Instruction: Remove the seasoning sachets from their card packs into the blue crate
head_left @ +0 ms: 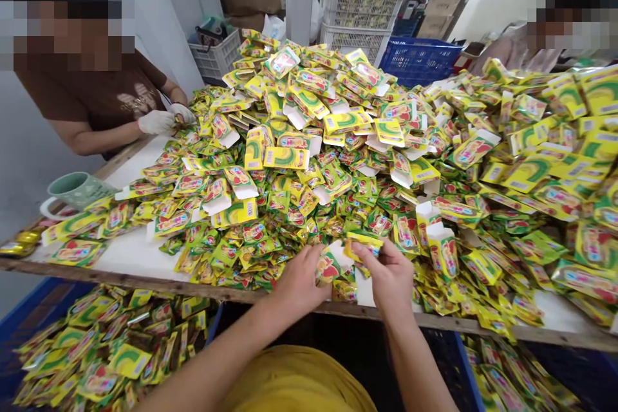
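Note:
My left hand (300,280) pinches a small carton with a white open flap (332,264) near the table's front edge. My right hand (389,273) pinches a yellow-green sachet (363,243) right beside that carton's flap. Both hands hover just in front of a huge heap of yellow-green sachets and small cartons (367,141) that covers most of the white table (130,254).
A person in a brown shirt with white gloves (157,122) works at the table's left end; another person sits at the far right. A green mug (77,190) stands at the left. Blue crates below hold more packets (111,347). White and blue baskets (362,6) stack behind.

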{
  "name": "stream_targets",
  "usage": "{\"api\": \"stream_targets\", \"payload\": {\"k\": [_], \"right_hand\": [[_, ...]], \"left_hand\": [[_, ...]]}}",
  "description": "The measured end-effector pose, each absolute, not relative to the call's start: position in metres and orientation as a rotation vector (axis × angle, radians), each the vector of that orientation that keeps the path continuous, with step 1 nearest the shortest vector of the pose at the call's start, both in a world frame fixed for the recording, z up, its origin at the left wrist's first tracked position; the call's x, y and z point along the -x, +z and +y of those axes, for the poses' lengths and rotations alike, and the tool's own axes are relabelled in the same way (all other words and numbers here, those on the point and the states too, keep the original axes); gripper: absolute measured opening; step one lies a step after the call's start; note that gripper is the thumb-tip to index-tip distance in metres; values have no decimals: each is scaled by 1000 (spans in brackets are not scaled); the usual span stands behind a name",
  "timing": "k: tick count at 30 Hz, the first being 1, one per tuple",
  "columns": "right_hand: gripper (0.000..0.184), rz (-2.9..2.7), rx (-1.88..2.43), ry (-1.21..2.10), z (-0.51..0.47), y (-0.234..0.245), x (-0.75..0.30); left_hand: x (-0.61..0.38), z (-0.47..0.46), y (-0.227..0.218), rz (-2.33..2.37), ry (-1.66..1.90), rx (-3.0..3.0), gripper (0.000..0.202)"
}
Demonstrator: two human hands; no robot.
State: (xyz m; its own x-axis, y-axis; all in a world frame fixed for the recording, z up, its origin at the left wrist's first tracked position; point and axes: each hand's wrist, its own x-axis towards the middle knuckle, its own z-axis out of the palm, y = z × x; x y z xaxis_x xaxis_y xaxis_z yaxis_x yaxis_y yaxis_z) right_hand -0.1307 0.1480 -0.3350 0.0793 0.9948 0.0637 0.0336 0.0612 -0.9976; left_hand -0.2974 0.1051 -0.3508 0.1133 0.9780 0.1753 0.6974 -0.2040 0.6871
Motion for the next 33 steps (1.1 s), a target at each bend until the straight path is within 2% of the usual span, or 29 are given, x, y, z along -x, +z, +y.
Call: {"api": "stream_targets", "payload": {"k": [3, 7, 11, 13, 16, 18, 21, 24, 28, 33], "right_hand": [[22, -1533, 1312, 918, 145, -334, 136], [10, -1932, 1347, 743, 149, -332, 132], [21, -2340, 1162, 894, 154, -314, 124], [27, -2342, 1131, 945, 154, -309, 122], [19, -2202, 1162, 876, 155, -312, 125], [10, -2232, 1103, 729, 154, -318, 130], [17, -2389, 953, 631, 149, -325, 135], [18, -2343, 918, 850, 141, -331, 132], [13, -1648, 1145, 1277, 126, -347, 129], [29, -993, 1024, 1850, 110, -363, 135]], "left_hand": [[279, 98, -377, 1728, 1004, -1762, 64], [271, 95, -389, 1720, 1101, -1725, 67], [274, 93, -389, 1614, 1141, -1682, 46], [278, 95, -386, 1495, 1134, -1610, 30], [288, 99, -382, 1296, 1098, -1419, 17], [293, 100, -382, 1215, 1095, -1320, 19], [298, 97, -385, 1212, 1134, -1250, 26], [301, 90, -388, 1210, 1103, -1201, 32], [306, 83, -382, 1137, 1080, -1116, 38], [318, 85, -363, 1033, 1071, -824, 28]]}}
